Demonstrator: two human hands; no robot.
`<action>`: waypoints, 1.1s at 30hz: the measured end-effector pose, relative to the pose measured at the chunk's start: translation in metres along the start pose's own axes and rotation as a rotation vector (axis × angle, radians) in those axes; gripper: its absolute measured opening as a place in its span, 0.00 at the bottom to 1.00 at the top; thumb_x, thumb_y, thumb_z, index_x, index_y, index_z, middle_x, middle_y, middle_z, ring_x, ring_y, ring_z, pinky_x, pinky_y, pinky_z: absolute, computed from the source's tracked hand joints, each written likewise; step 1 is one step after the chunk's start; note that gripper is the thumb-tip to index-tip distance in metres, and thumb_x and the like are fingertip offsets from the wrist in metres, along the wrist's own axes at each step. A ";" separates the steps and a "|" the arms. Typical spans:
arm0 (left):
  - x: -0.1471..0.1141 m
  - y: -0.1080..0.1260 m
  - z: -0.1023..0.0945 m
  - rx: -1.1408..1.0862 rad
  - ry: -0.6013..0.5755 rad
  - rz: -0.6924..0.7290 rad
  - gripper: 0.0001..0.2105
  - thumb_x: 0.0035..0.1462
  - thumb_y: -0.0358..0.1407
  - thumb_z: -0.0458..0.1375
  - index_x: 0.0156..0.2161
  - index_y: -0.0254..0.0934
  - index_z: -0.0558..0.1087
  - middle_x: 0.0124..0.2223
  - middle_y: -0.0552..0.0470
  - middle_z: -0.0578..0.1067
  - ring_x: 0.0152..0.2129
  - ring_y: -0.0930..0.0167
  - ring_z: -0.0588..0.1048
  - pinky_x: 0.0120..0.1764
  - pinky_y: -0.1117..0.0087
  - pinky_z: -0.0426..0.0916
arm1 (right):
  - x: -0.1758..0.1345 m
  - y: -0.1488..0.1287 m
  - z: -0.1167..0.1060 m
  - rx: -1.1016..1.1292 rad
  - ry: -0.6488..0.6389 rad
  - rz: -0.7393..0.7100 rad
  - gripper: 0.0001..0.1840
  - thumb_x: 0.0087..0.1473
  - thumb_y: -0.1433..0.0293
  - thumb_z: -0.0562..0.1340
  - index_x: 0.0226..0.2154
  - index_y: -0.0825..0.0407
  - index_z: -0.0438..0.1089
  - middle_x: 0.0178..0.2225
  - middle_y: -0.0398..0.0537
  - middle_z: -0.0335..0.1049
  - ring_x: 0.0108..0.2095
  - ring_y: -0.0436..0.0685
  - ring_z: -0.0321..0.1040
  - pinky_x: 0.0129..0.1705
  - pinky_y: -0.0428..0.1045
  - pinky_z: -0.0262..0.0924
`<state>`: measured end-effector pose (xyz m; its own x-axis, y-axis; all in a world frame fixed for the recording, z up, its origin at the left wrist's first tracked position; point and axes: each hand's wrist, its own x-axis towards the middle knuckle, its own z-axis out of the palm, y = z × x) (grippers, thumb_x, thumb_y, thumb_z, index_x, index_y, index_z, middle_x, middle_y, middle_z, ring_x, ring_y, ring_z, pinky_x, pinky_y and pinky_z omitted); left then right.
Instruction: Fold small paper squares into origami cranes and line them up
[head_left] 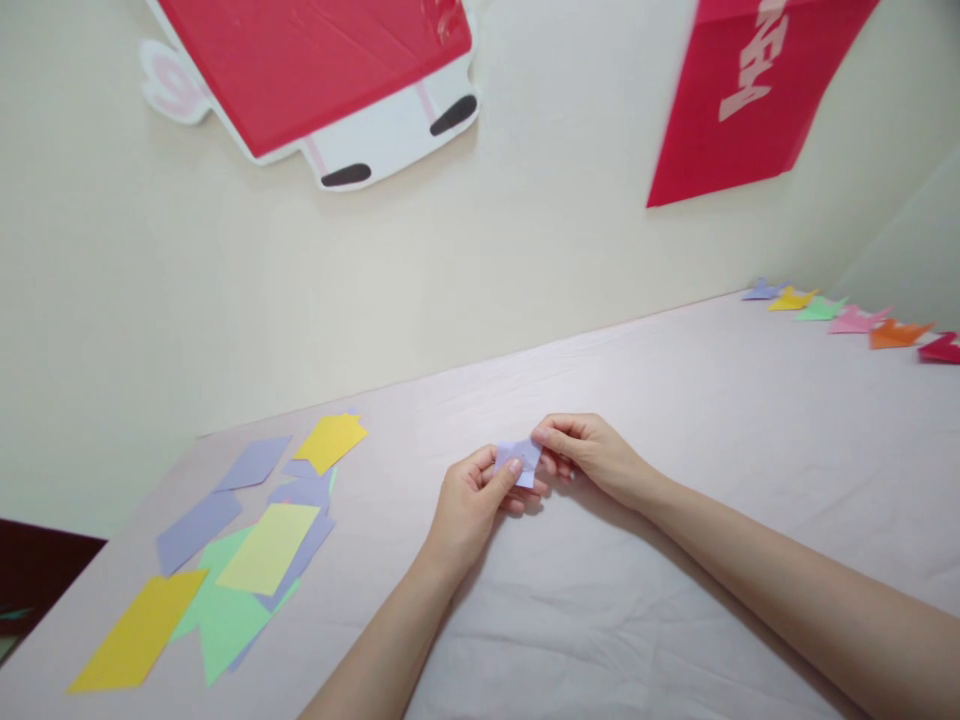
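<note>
A small folded piece of lilac paper (528, 453) is held between my two hands, just over the cloth-covered table. My left hand (476, 495) grips it from the left, the thumb pressed on its face and the fingers beneath. At its upper right corner, my right hand (589, 452) pinches the paper between thumb and fingertips. Creases show on the paper, but its underside is hidden by my left fingers.
On the left lie scattered paper sheets: yellow (142, 635), green (232, 615), pale yellow (268, 548) and lilac (199, 530). A row of several folded colored paper pieces (859, 319) stands at the far right. The wall behind carries a red poster (750, 110) and a red-and-white cutout (337, 80).
</note>
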<state>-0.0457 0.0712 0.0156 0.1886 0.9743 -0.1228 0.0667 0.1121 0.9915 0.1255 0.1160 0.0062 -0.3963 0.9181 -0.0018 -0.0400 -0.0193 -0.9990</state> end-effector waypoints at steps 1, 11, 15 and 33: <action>-0.001 0.001 -0.002 0.107 0.068 0.062 0.12 0.57 0.45 0.58 0.35 0.36 0.72 0.30 0.51 0.77 0.28 0.68 0.77 0.29 0.72 0.67 | 0.001 0.001 -0.001 -0.014 0.032 -0.015 0.21 0.52 0.54 0.62 0.22 0.53 0.66 0.17 0.38 0.63 0.17 0.45 0.54 0.20 0.43 0.48; -0.007 0.004 -0.004 1.206 0.167 0.495 0.06 0.51 0.25 0.55 0.31 0.39 0.65 0.37 0.49 0.70 0.37 0.63 0.67 0.40 0.62 0.62 | -0.002 0.005 0.002 -0.255 0.064 -0.208 0.06 0.56 0.68 0.58 0.36 0.52 0.68 0.27 0.40 0.64 0.26 0.49 0.60 0.29 0.46 0.55; -0.009 0.005 -0.004 1.090 0.050 0.351 0.09 0.51 0.34 0.61 0.37 0.38 0.68 0.39 0.49 0.69 0.38 0.63 0.67 0.41 0.61 0.64 | -0.006 0.001 0.005 -0.496 -0.067 -0.332 0.04 0.53 0.75 0.60 0.32 0.52 0.69 0.29 0.44 0.67 0.31 0.52 0.62 0.34 0.47 0.57; -0.010 0.011 -0.025 0.916 -0.191 0.214 0.08 0.51 0.25 0.53 0.35 0.38 0.68 0.39 0.52 0.68 0.34 0.70 0.70 0.39 0.69 0.64 | -0.004 0.004 0.006 -1.010 -0.256 -0.642 0.05 0.55 0.79 0.61 0.31 0.54 0.70 0.31 0.47 0.70 0.34 0.55 0.61 0.39 0.49 0.58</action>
<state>-0.0712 0.0674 0.0289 0.4363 0.8993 -0.0286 0.7372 -0.3391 0.5844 0.1212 0.1100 0.0024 -0.7402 0.5410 0.3992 0.3900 0.8291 -0.4006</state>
